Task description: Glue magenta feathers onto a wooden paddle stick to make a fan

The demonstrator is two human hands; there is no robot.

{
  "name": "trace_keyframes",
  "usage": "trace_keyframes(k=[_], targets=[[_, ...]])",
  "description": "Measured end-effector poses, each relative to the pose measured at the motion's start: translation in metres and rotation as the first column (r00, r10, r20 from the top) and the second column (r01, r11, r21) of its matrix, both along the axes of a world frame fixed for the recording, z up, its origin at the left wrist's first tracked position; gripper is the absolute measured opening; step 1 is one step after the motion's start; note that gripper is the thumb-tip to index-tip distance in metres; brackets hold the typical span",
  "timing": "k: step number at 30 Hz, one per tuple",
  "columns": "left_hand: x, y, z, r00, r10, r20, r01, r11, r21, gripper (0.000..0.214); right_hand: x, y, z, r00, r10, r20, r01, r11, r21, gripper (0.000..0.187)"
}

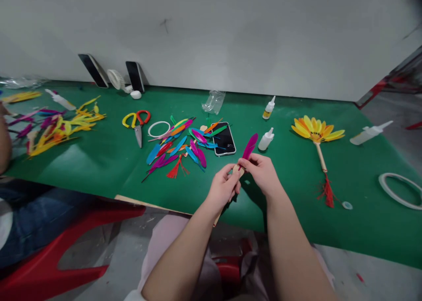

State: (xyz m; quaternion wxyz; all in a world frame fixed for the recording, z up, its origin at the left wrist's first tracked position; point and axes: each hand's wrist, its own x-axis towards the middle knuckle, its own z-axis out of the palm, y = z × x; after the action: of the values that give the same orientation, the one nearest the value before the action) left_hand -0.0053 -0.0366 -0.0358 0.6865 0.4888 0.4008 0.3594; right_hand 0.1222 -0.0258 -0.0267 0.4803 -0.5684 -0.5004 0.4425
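Over the table's front edge, my left hand [221, 186] is closed around a wooden handle [216, 222] with a small pale round disc [241, 172] at its top. The handle's lower end sticks out below my wrist. My right hand [263, 172] pinches a magenta feather [250, 145] by its quill, with the quill end at the disc; my fingers partly hide where they meet. Just beyond my hands lies a pile of multicoloured feathers [180, 145], with a red tassel [178, 167] at its near side. A small white glue bottle [265, 140] stands beyond my right hand.
A phone [224, 142] lies partly under feathers. Scissors [138, 134] and a white ring [158, 129] are left. Rightward lie a yellow feather fan [317, 136], a glue bottle [367, 134] and a tape roll [400, 191]. A person's arm [4, 138] shows far left by yellow feathers [62, 132].
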Motion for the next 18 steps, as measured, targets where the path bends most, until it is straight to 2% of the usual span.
trace_keyframes(k=[18], targets=[[-0.0009,-0.0012,-0.0019,1.0,0.011,0.011,-0.011,1.0,0.019,0.026,0.0005,-0.0001,0.0024,0.991,-0.008,0.133,0.003,0.999,0.04,0.026]])
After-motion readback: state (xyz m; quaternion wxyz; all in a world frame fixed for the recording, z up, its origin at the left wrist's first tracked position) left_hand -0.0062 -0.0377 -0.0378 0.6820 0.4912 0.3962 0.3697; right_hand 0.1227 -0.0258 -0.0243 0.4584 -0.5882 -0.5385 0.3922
